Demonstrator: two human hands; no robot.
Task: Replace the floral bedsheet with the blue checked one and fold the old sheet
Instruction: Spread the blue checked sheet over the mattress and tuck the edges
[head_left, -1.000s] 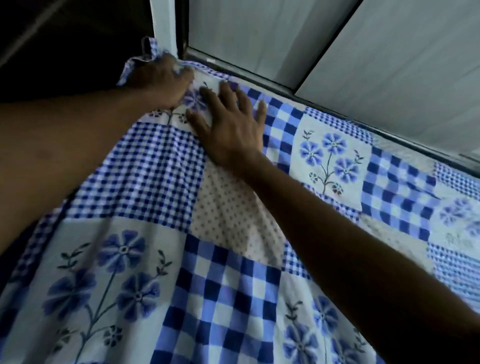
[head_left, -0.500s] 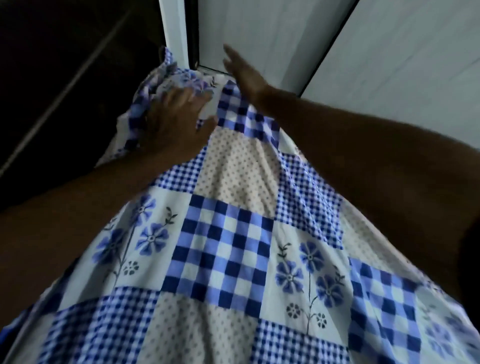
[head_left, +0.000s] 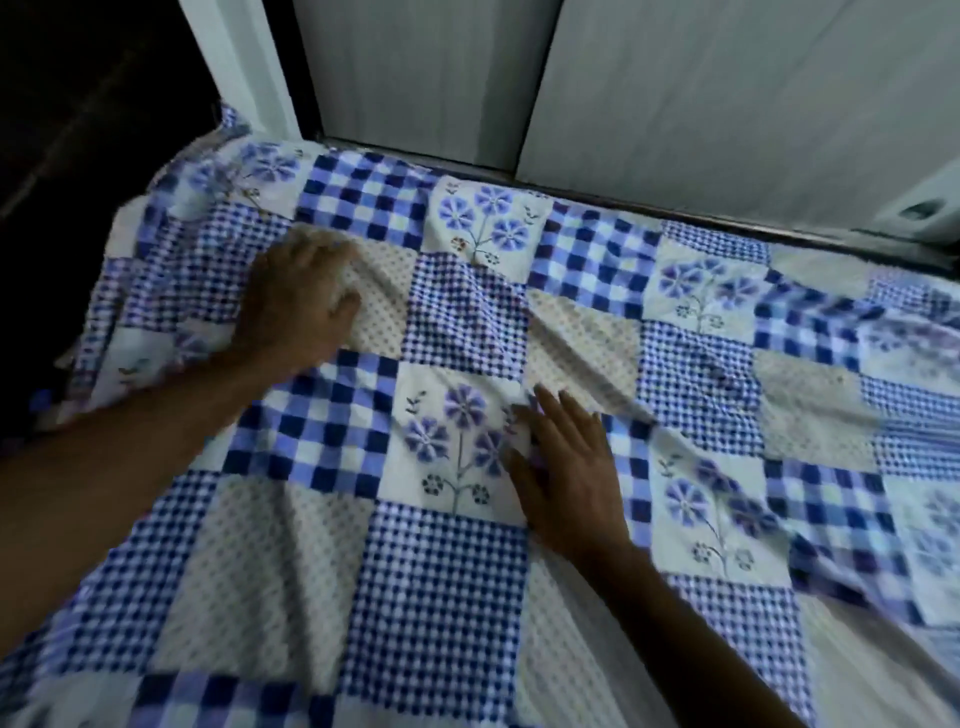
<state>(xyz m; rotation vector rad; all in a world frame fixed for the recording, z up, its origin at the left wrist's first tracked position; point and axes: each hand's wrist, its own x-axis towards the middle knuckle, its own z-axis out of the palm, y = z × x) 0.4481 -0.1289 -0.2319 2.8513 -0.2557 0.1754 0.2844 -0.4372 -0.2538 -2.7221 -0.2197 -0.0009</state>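
The blue checked sheet, a patchwork of blue checks, dotted squares and blue flower squares, covers the bed across the whole view. It lies slightly wrinkled near the middle. My left hand rests palm down on the sheet near the far left corner, its fingers bent over a dotted square. My right hand lies flat with straight fingers on the sheet at the middle, beside a flower square. The floral sheet is not in view.
Pale wardrobe doors stand right behind the bed's far edge, above a dark rail. A white frame post rises at the far left corner. Dark space lies beyond the bed's left side.
Both hands have drawn back from the far left corner toward the middle. The right hand, raised half a second ago, now lies flat on the sheet. The view has swung right.
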